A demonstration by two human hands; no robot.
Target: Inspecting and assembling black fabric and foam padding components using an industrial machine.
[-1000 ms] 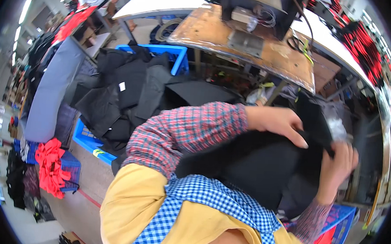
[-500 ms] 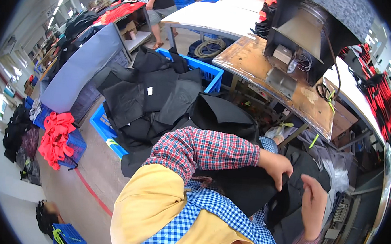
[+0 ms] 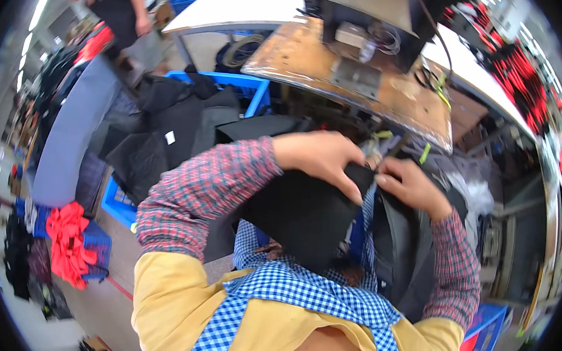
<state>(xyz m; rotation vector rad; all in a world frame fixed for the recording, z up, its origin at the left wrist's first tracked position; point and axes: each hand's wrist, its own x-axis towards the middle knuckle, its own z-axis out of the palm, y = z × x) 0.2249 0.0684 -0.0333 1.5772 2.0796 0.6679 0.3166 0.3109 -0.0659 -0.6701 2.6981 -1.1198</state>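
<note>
The black fabric piece (image 3: 291,215) was before the checked apron (image 3: 325,300), its far right corner pinched by the left hand (image 3: 326,156). The right hand (image 3: 416,189) curled close beside; whether it gripped anything was unclear. Keeping that corner flat seemed best.

Left grip (image 3: 321,157) partly covers fabric (image 3: 298,209); co-worker (image 3: 115,12) blurred

Wooden table (image 3: 288,54), shiny film (image 3: 419,131) along front edge; flat metal plate (image 3: 356,78) on it, small pale box (image 3: 352,36) farther back. Blue crate (image 3: 258,86) heaped with black fabric pieces (image 3: 185,115). Floor (image 3: 121,262) at left: blue basket (image 3: 101,245), red cloth (image 3: 70,233) piled over it
</note>
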